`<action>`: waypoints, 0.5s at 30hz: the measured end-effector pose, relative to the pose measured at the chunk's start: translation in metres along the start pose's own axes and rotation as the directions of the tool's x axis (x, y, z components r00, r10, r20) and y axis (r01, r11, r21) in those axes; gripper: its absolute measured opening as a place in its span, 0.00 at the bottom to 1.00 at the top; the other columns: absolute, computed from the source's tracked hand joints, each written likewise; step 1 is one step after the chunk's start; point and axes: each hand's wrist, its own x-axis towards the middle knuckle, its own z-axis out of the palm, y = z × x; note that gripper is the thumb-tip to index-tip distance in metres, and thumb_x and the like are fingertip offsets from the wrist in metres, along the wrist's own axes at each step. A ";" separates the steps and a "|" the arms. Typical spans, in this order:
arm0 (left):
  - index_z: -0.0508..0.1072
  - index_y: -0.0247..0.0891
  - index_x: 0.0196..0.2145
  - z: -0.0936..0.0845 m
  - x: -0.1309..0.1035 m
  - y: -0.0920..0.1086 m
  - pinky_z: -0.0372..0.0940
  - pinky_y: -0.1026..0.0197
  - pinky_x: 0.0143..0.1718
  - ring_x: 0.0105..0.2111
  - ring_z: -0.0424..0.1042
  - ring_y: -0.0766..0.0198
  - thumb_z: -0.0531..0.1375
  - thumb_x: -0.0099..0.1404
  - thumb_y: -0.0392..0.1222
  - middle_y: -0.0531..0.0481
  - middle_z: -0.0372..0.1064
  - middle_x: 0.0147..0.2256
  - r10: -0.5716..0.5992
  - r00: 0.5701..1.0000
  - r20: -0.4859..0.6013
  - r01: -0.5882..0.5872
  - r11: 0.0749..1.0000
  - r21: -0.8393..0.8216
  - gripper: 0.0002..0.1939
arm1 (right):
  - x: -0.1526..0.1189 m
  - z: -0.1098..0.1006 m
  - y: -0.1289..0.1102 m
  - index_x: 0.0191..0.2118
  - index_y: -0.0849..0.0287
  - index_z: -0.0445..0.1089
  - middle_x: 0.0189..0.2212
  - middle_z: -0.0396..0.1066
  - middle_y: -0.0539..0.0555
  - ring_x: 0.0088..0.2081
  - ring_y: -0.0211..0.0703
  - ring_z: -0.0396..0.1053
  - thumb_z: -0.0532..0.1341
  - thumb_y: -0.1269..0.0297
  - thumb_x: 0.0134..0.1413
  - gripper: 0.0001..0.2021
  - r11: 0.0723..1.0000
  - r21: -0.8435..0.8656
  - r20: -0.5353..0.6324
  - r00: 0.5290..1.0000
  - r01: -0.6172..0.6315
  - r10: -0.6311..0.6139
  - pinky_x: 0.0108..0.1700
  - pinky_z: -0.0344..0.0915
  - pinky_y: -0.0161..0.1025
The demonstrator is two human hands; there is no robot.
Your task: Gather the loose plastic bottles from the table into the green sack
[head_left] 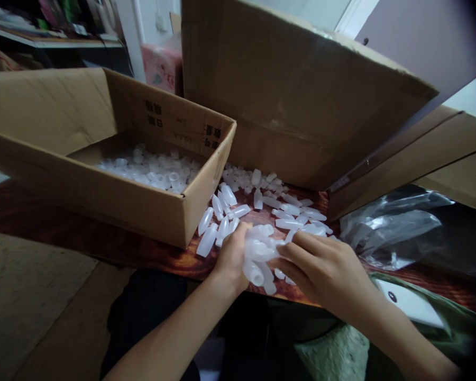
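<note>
My left hand point(232, 256) is closed round a bunch of translucent white plastic tubes point(257, 251), with several open round ends facing me. From the right, my right hand point(325, 264) reaches to the bunch with its fingers closed on a tube at its edge; its fingertips are partly hidden. Loose plastic tubes point(222, 203) lie on the table to the left of the bunch. More of the same tubes point(293, 211) are scattered behind my right hand.
An open cardboard box point(150, 211) at left holds many small white plastic pieces point(162, 172). Beside it, small pieces point(257, 180) lie against a tall cardboard box point(293, 111). Clear plastic bags point(396, 227) are at right, near a white phone point(410, 301). The wood-grain table point(170, 254) ends close to me.
</note>
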 end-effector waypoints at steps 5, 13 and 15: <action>0.59 0.38 0.23 0.002 -0.002 0.003 0.52 0.66 0.17 0.16 0.59 0.69 0.58 0.55 0.42 0.56 0.58 0.18 -0.019 1.000 0.018 0.020 1.000 -0.013 0.10 | 0.001 -0.004 -0.001 0.41 0.59 0.68 0.30 0.64 0.52 0.27 0.37 0.61 0.54 0.61 0.65 0.09 0.997 0.067 0.044 0.998 -0.036 0.033 0.28 0.53 0.36; 0.56 0.39 0.21 0.001 -0.003 0.002 0.48 0.65 0.17 0.15 0.55 0.71 0.58 0.54 0.41 0.57 0.54 0.16 -0.015 1.000 0.027 0.016 1.000 -0.018 0.12 | -0.001 -0.005 -0.002 0.44 0.58 0.66 0.32 0.64 0.53 0.28 0.39 0.61 0.53 0.63 0.66 0.08 0.996 0.092 0.099 0.995 -0.009 0.000 0.29 0.54 0.36; 0.55 0.39 0.21 0.001 -0.003 0.000 0.48 0.66 0.17 0.16 0.54 0.72 0.58 0.53 0.40 0.58 0.53 0.17 0.011 0.999 0.030 -0.010 1.000 -0.017 0.12 | -0.001 0.001 -0.006 0.42 0.60 0.65 0.30 0.64 0.53 0.28 0.40 0.60 0.51 0.64 0.66 0.08 0.999 0.044 0.085 0.996 0.011 -0.014 0.28 0.53 0.37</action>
